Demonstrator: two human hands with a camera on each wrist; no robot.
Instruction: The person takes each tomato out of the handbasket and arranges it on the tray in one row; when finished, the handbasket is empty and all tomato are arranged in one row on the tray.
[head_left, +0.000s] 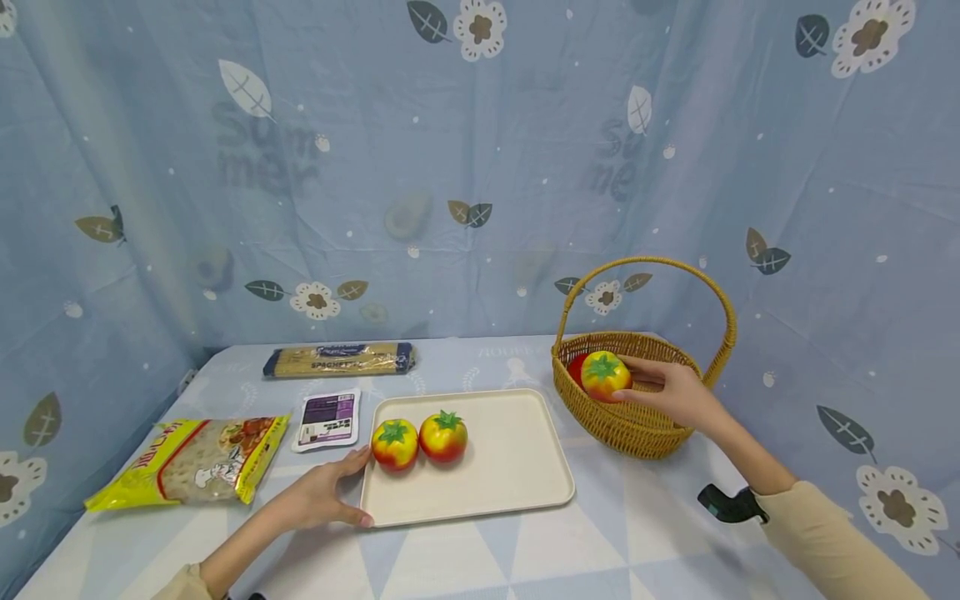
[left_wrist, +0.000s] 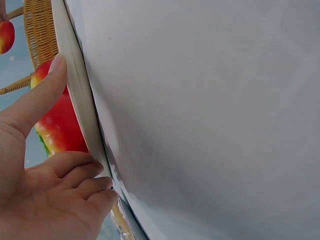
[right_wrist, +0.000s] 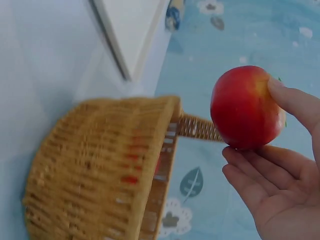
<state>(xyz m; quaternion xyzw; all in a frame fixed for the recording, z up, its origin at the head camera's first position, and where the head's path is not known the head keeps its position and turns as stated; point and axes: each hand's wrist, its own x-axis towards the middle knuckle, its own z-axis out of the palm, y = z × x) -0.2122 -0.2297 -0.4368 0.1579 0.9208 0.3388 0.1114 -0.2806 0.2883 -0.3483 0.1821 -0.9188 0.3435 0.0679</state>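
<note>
My right hand (head_left: pixel 675 398) holds a red and yellow tomato (head_left: pixel 604 377) with a green leafy top, pinched between thumb and fingers over the wicker basket (head_left: pixel 637 429). Inside the basket, partly hidden behind that tomato, something red (head_left: pixel 576 367) shows. In the right wrist view the held tomato (right_wrist: pixel 245 107) is above the basket's rim. My left hand (head_left: pixel 321 493) touches the left edge of a cream tray (head_left: pixel 510 450), thumb near its front corner and fingers farther back along the side. Two similar tomatoes, a left one (head_left: pixel 394 444) and a right one (head_left: pixel 443 437), sit side by side at the tray's left end.
Left of the tray lie a yellow food bag (head_left: pixel 202 462) and a small white pack with a purple label (head_left: pixel 327 419). A spaghetti packet (head_left: pixel 341 360) lies behind them. The basket's tall handle (head_left: pixel 652 260) arches above it, and a patterned blue curtain (head_left: pixel 480 167) hangs behind the table.
</note>
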